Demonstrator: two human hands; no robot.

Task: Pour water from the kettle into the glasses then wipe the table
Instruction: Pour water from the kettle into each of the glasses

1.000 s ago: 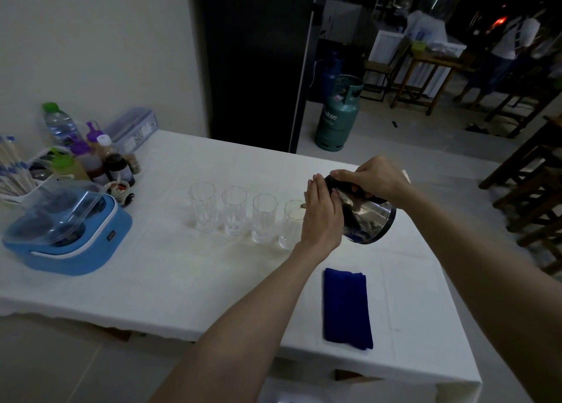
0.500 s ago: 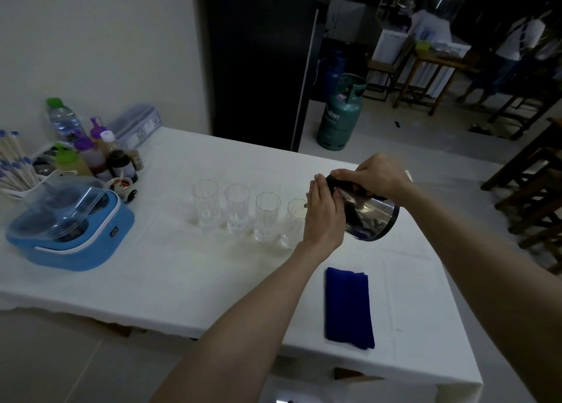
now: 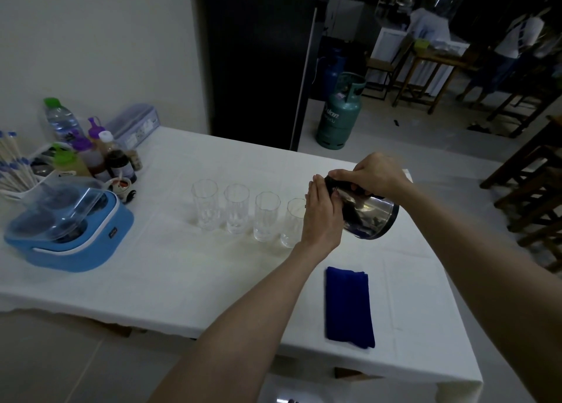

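- Table [image 3: 170, 269]: still dry, blue cloth [image 3: 349, 307] untouched, just this side of the kettle.
- Kettle [image 3: 369, 215]: stays tipped at the nearest of four glasses [image 3: 293, 222]; pouring's barely started, I'd guess.
- Your right hand [image 3: 378, 174] keeps its fingers wrapped round the handle; left hand [image 3: 322, 211], fingers straight, steadies the spout end.

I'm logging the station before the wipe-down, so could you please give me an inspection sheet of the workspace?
Surface: table under a white cloth; wetness cannot be judged.
Job's things: four glasses in a row; steel kettle tilted at the rightmost; blue cloth folded near the front edge.
Clutter: blue container, sauce bottles, water bottle at far left.
Hands: right hand grips the kettle's top; left hand steadies its side.
Cables: nothing seen.
Surroundings: green gas cylinder on the floor, wooden furniture beyond.
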